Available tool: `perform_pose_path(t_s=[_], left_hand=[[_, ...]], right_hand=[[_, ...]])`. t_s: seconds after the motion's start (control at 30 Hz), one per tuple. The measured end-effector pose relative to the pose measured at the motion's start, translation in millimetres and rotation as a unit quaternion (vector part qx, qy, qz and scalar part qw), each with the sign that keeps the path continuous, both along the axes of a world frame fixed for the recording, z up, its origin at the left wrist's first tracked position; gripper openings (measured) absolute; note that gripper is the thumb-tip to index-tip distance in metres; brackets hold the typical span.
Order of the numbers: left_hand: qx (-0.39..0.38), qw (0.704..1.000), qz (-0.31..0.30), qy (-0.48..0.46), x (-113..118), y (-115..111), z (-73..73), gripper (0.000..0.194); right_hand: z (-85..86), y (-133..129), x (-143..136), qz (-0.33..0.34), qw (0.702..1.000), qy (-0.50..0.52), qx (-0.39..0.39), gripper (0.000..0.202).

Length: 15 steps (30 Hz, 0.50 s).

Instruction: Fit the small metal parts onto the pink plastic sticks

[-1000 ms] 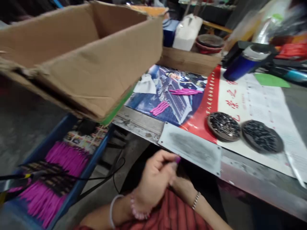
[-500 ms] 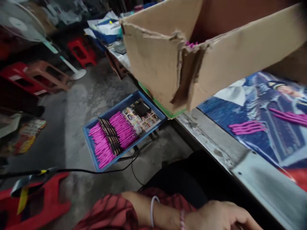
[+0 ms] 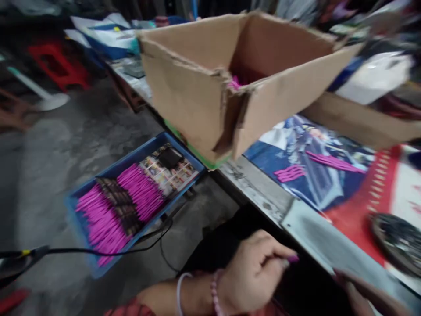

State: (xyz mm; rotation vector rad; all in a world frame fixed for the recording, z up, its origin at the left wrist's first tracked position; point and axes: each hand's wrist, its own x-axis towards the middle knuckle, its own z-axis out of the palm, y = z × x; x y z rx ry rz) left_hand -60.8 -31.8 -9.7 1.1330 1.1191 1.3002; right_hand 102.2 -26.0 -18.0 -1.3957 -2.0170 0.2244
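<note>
Over my dark lap, my left hand (image 3: 255, 272) is closed in a pinch, with a small purple tip (image 3: 292, 259) showing at its thumb and forefinger. My right hand (image 3: 365, 292) is blurred at the lower right beside the table edge; whatever it holds cannot be made out. Bright pink strips (image 3: 140, 191) lie in two piles in a blue tray (image 3: 77, 221), with a dark patterned band (image 3: 120, 204) across them. More pink strips (image 3: 289, 173) rest in a short group on the table, near longer pink strips (image 3: 333, 161).
A torn cardboard box (image 3: 184, 92) stands on the table corner with something pink inside. At the right is a round dish (image 3: 396, 239) of small dark pieces. A black cable (image 3: 108, 253) crosses below the tray, and a red stool (image 3: 57, 63) stands behind.
The view has swung to the right, bringing the round dish and my right hand into sight. My left hand is now higher in view, with the purple tip visible in its pinch.
</note>
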Motion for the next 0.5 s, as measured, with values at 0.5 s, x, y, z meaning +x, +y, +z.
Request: perform_pose_path(t_s=[0.5], left_hand=[[0.267, 0.908, -0.035, 0.32, 7, 168, 4.7, 0.018]], right_hand=[[-46.3, -24, 8, -0.083, 0.993, 0.018, 0.076, 0.017]])
